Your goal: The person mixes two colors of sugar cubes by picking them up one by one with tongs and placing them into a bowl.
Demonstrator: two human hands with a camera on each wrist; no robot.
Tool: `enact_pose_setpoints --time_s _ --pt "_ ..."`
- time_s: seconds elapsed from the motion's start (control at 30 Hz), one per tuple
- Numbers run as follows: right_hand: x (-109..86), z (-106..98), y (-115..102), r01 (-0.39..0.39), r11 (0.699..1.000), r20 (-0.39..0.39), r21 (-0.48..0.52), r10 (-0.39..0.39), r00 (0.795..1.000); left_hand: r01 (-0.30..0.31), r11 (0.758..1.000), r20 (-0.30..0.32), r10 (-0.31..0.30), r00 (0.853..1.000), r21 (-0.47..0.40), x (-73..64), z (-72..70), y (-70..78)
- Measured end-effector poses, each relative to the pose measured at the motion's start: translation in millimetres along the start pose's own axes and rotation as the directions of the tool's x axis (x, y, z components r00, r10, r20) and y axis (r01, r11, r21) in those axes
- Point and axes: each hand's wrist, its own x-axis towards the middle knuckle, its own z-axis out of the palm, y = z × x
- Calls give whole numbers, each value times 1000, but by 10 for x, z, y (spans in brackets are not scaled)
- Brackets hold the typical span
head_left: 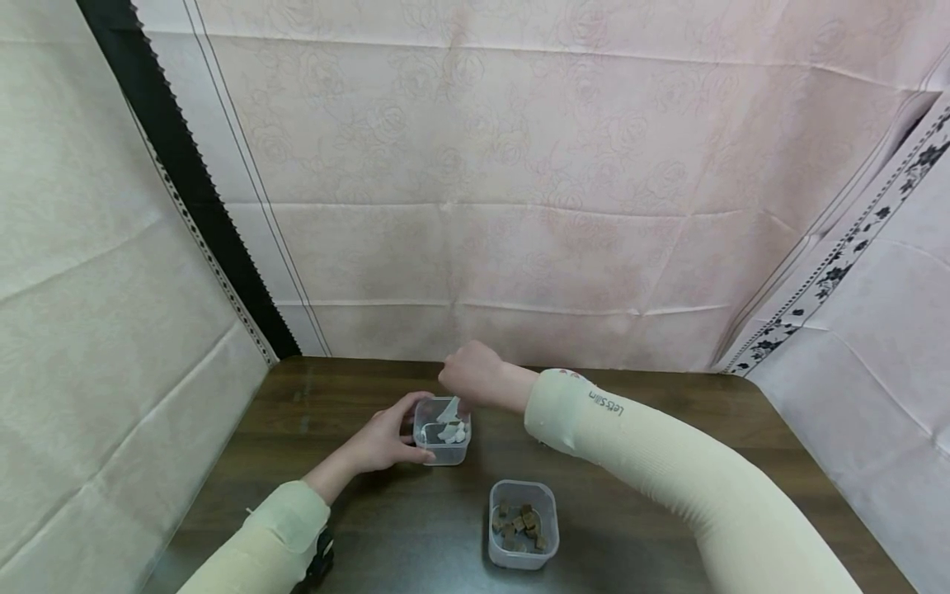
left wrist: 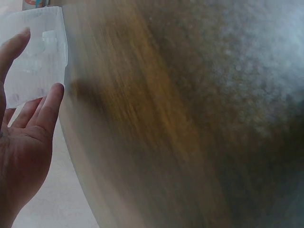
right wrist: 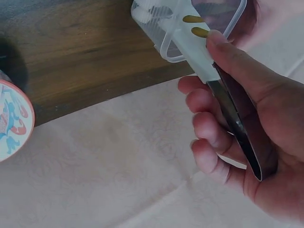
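In the head view my left hand [head_left: 382, 439] grips a small clear plastic container [head_left: 445, 456] by its left side, thumb at the near wall and fingers at the far one. Several white pieces [head_left: 453, 433] lie inside. My right hand [head_left: 472, 374] is just beyond the container's far right corner. It pinches tweezers [right wrist: 198, 59] with pale, slotted tips and dark metal arms, thumb on one arm and fingers curled along the other. The tips point down into the container; whether they hold a piece, I cannot tell.
A second clear container [head_left: 523, 559] with several brown cubes [head_left: 525, 520] stands nearer me on the dark wooden table [head_left: 623, 495]. Pale patterned cloth [head_left: 519, 247] hangs behind the far edge. A round, red-rimmed thing with a printed picture [right wrist: 12, 121] shows in the right wrist view.
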Motion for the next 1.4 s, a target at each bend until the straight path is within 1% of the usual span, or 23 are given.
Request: enact_pose_setpoints --time_s 0.17,0.3,0.43,0.57,0.8,1.03,1.13,1.23,1.4 --pt "-18 12 57 -8 999 -13 52 8 1000 -9 1000 2 9 1000 -2 3 -1 -6" --pt "-44 19 88 -17 997 1 78 17 1000 -3 1000 -1 3 1000 -6 5 -2 3" --pt "-65 52 85 -18 996 21 91 16 1000 2 1000 -7 -2 1000 0 5 -2 7" --pt "-65 88 47 -15 996 25 90 13 1000 -1 1000 -7 1 1000 4 6 -1 2" --pt "-7 96 -57 -21 998 40 53 19 999 -4 1000 -4 4 1000 8 -4 -1 -5" --pt "56 18 -143 -18 1000 109 -12 19 994 -5 1000 -1 5 1000 -9 -9 -3 -2" --pt "66 -5 -166 -12 1000 138 -26 15 990 -2 1000 -2 2 1000 -11 -7 -4 -2" --pt "59 -9 -179 -8 999 143 -32 13 990 0 1000 -5 0 1000 -8 -5 -4 2" --pt "30 24 -184 7 999 129 -53 0 992 1 1000 -4 -1 1000 -5 -7 0 15"
